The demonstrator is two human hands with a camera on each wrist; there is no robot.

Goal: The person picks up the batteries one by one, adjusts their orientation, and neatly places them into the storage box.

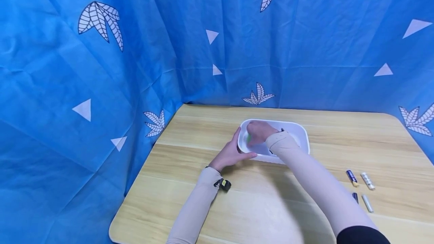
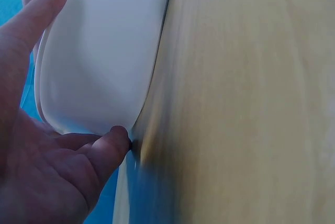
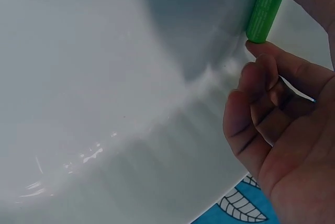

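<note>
A white rectangular plastic bin [image 1: 303, 133] stands on the wooden table. My left hand [image 1: 232, 154] grips its left end, thumb along the near side and the other fingers around the end wall. In the left wrist view, the curled fingertips press against the bin's lower corner. My right hand [image 1: 259, 131] reaches down inside the bin at its left part. Between thumb and index finger it pinches a small green cylinder [image 3: 266, 12] with fine print, close to the inner wall. The cylinder's upper end is partly hidden by the thumb.
To the right on the table [image 1: 190, 165] lie a blue stick with a yellowish end [image 1: 352, 178], a white patterned stick [image 1: 367, 181], a dark stick [image 1: 355, 197] and a pale grey stick [image 1: 367, 203]. A blue curtain [image 1: 203, 40] hangs behind and left of the table.
</note>
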